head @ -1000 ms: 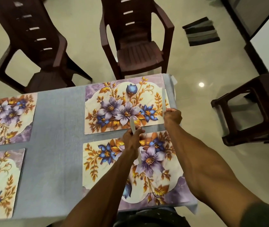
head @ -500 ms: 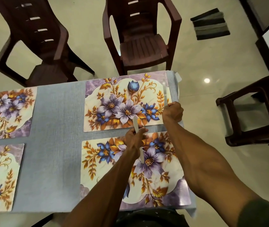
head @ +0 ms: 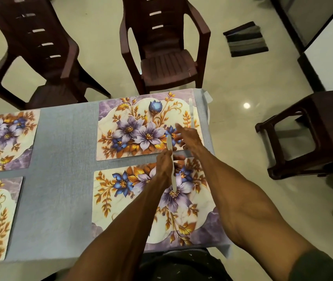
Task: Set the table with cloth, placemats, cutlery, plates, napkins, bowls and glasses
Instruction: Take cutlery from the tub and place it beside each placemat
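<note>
My left hand [head: 164, 163] fingers clamp a pale plastic knife [head: 170, 157], right hand [head: 189, 137] fingers spread empty near the laid white knife [head: 191, 112] on the far floral placemat [head: 141, 126]; a careless sweep could nudge it off.

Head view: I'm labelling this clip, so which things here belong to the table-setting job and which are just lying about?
Part of the job:
grey cloth
four floral placemats, e.g. the far one
knife laid at that mat's right edge
knife held by the left hand
right hand, open

Lying about:
two chairs
stool
striped floor mat
</note>
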